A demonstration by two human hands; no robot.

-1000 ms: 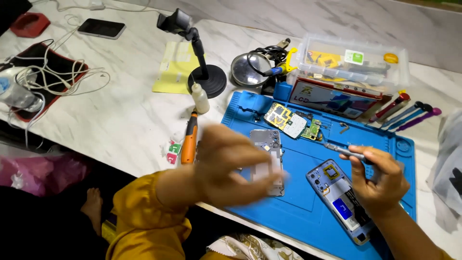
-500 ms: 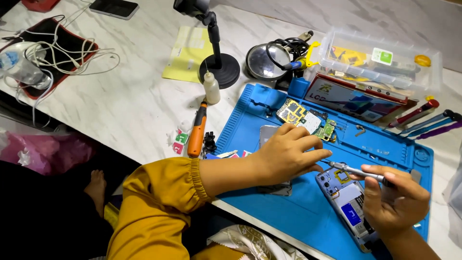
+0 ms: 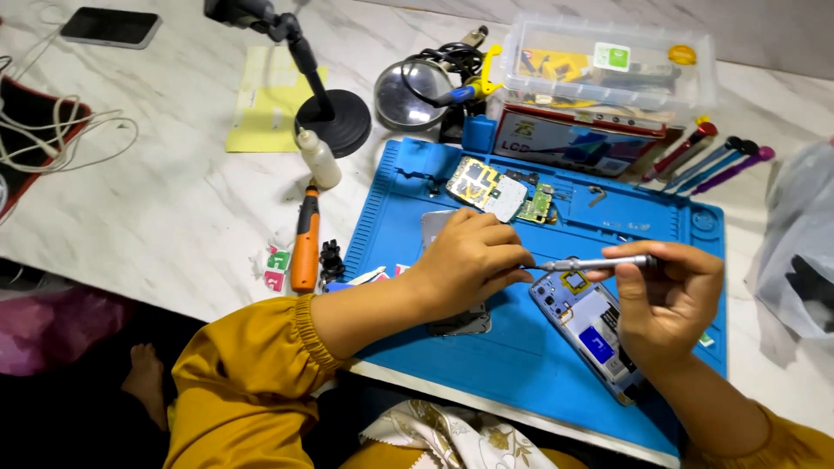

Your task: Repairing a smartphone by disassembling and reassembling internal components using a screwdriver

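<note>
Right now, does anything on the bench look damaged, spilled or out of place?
No spill shows. The opened phone lies askew on the blue mat, its lower end near the mat's front edge; circuit boards lie loose above.

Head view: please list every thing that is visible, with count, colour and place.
repair mat: one, blue, table front
opened phone: one, blue-grey, on mat under right hand
metal plate: one, grey, under left hand
circuit boards: two, mat top
precision screwdriver: one, silver, in right hand
orange screwdriver: one, left of mat
small bottle: one, white, near stand
black stand: one, table centre
clear box: one, top right
dark phone: one, top left
left hand: on plate
right hand: over phone
</note>
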